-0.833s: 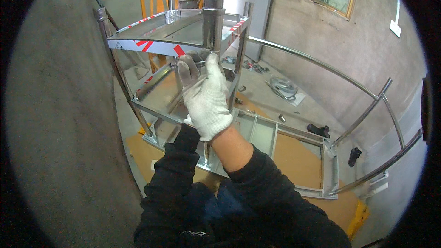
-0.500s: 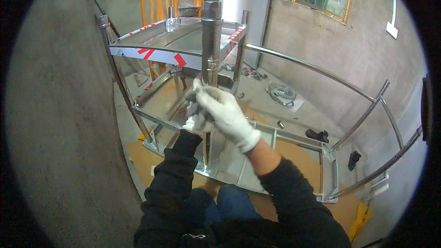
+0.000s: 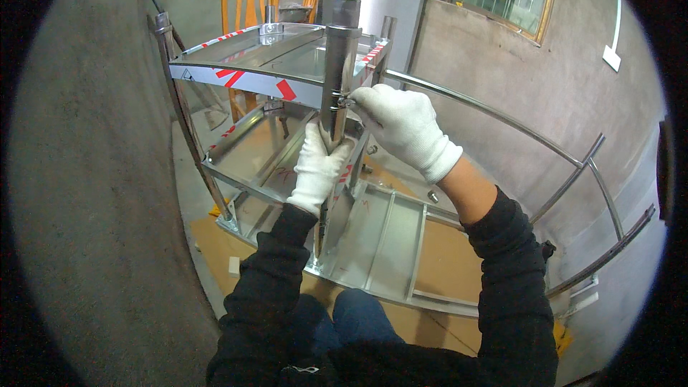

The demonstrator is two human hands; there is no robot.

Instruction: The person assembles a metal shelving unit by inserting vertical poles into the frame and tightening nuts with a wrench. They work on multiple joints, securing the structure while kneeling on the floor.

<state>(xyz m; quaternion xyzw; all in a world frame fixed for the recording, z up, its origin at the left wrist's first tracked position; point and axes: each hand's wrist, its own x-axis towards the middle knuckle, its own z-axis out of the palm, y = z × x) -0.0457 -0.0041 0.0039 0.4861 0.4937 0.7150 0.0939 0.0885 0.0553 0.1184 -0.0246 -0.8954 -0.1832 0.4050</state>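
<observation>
One upright metal post [image 3: 341, 57] stands at the near corner of the shelf frame [image 3: 247, 79]. The left hand [image 3: 316, 172] wraps the post's lower part, thumb and fingers on either side. The right hand [image 3: 405, 123] has its fingers pressed together, apparently pinching the small fastener [image 3: 345, 102] on the post's right side. Step in hand, by judgement: adjusting this fastener. The next move likely calls for steady left support and a controlled right-hand turn.

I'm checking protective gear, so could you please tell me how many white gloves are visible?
2: one on the left hand, gripping the metal post; one on the right hand, higher, at the post's right side.
</observation>
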